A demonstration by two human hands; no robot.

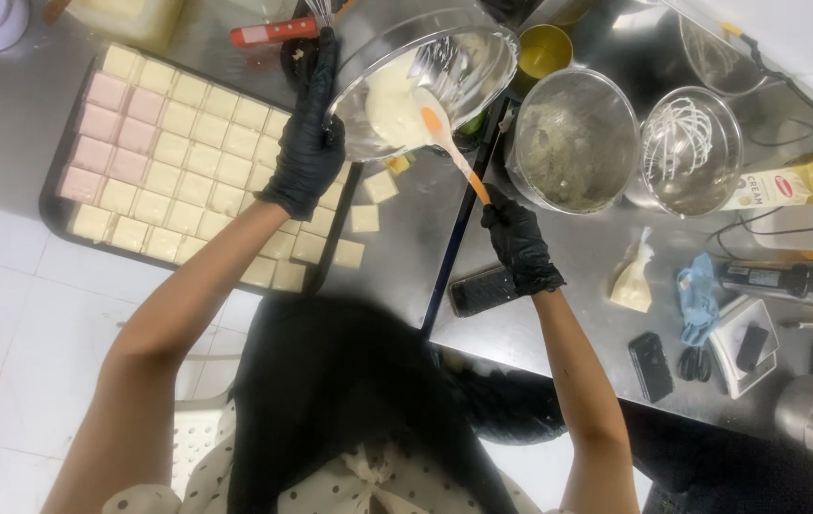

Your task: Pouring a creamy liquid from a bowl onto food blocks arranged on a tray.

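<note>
Bench [558, 314]: steel, crowded; it carries everything below.
Tray [54, 205]: dark and flat, on the left part of the bench, filled with rows of pale square pieces [187, 152]; a few pink squares [107, 133] sit at its far-left end, and several loose squares lie just beside its right edge.
Glass bowl [454, 67]: tilted steeply above the tray's right end, with white cream [392, 100] pooled against its lower wall.
Left hand [309, 143]: black-gloved, fingers clamped on the bowl's rim, carrying its weight.
Right hand [519, 238]: black-gloved, fingers closed round the handle end of the spatula.
Spatula [449, 148]: orange handle, pale blade pressed into the cream inside the bowl.
Steel bowls: 2 stand to the right, 1 with a grainy mix [576, 143], 1 holding a wire whisk [684, 143].
Small items: a cream carton [792, 183], a filled piping bag [633, 281], 2 dark phones [651, 366] and a red-handled tool [278, 31] near the bowl.
Doing it well: judged from the tilt, keep the blade flat to the glass and sweep toward the low rim, holding the bowl steady so cream falls where intended.
</note>
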